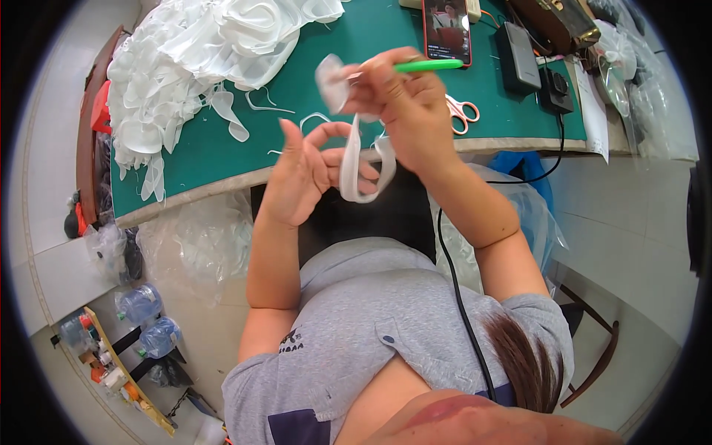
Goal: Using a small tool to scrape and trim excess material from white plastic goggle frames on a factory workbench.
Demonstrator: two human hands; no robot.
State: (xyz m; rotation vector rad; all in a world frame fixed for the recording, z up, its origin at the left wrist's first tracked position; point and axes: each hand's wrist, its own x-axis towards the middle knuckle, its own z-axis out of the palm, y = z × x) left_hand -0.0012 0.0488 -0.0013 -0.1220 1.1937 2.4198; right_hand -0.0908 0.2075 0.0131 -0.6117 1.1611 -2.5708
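Note:
My right hand (404, 104) is closed, its fingers pinched, above the table's near edge. Out of it to the right sticks the slim bright green handle (428, 66) of a tool whose working end I cannot make out. The same hand holds a piece of sheer white fabric (333, 83), slightly blurred, and a white fabric strip (357, 167) hangs from it in a loop. My left hand (302, 170) is open, thumb up and fingers apart. Its fingertips reach behind the hanging loop; whether they touch it I cannot tell.
A large heap of white ruffled fabric pieces (200, 67) covers the left of the green tabletop (259, 141). Offcuts lie near it. Pink-handled scissors (463, 113), a phone (447, 33) and a grey box-shaped device (517, 59) are on the right. A black cable (454, 285) runs down my front.

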